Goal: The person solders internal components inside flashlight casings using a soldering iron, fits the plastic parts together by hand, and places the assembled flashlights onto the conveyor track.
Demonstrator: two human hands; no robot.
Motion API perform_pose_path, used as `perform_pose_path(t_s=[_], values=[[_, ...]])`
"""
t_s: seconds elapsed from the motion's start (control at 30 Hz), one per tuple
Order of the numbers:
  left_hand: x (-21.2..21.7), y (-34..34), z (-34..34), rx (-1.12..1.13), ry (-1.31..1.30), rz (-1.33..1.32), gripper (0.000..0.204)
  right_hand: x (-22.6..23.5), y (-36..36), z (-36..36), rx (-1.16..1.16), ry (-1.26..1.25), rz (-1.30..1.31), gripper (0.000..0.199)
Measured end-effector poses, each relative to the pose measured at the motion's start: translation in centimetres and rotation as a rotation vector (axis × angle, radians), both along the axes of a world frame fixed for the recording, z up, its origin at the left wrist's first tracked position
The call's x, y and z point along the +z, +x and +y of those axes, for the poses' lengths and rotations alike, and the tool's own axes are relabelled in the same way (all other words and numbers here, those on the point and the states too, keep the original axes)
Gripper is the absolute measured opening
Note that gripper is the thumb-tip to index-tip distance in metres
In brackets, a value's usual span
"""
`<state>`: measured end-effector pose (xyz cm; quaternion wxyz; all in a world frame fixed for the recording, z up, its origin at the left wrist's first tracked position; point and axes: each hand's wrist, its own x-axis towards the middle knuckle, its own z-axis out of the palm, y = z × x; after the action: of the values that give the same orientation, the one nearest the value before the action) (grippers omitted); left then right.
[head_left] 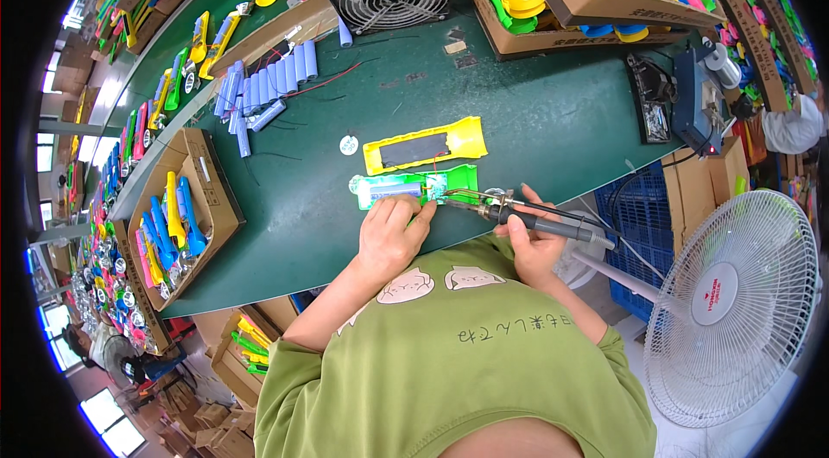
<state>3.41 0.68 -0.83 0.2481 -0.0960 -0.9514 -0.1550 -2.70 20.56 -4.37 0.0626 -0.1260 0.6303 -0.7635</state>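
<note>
Right hand [531, 242] grips a soldering iron [527, 218], its tip at the open green flashlight shell [414, 188] near the green table's [535, 121] front edge. Left hand [393, 229] presses on that shell; a yellow shell [425, 145] lies just behind.

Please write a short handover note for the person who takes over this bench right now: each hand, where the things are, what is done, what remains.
Left hand: fingers pressing down the open green casing, which holds a blue battery cell.
Right hand: gripping the soldering iron, its tip at the casing's small board.
Yellow casing half lies just behind, apart.
Spare blue cells lie far left on the green table.
Done: cell seated.
Left: soldering seems unfinished; casing not yet closed.
</note>
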Motion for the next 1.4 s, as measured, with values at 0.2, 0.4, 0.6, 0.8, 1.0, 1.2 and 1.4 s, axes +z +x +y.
perform_pose_path(t_s=[0.2, 0.4, 0.6, 0.8, 1.0, 1.2, 1.4], values=[[0.0, -0.1, 0.1, -0.003, -0.008, 0.001, 0.033, -0.2, -0.4, 0.7, -0.048, 0.016, 0.030, 0.017], [0.3, -0.1, 0.2, 0.024, 0.016, -0.020, 0.031, 0.0, -1.2, 0.9, -0.107, -0.082, 0.049, 0.022], [2.3, -3.6, -3.9, 0.354, 0.088, -0.114, 0.032, -0.1, -3.0, 1.8, -0.268, -0.073, 0.107, 0.028], [-0.1, -4.1, -6.7, 0.443, 0.082, -0.292, 0.029, -0.7, -4.7, 2.3, -0.361, -0.043, 0.188, 0.028], [-0.8, 2.0, -4.0, 0.347, 0.318, 0.010, 0.032, -1.0, -6.4, 3.5, -0.429, 0.040, 0.212, 0.022], [-1.2, 1.2, -5.6, 0.014, 0.289, -0.177, 0.044, -1.3, -9.1, 3.7, -0.505, 0.169, 0.264, 0.019], [9.5, -3.9, -13.5, 0.071, 0.252, -0.111, 0.050, -2.1, -10.4, 3.5, -0.593, 0.213, 0.275, 0.019]])
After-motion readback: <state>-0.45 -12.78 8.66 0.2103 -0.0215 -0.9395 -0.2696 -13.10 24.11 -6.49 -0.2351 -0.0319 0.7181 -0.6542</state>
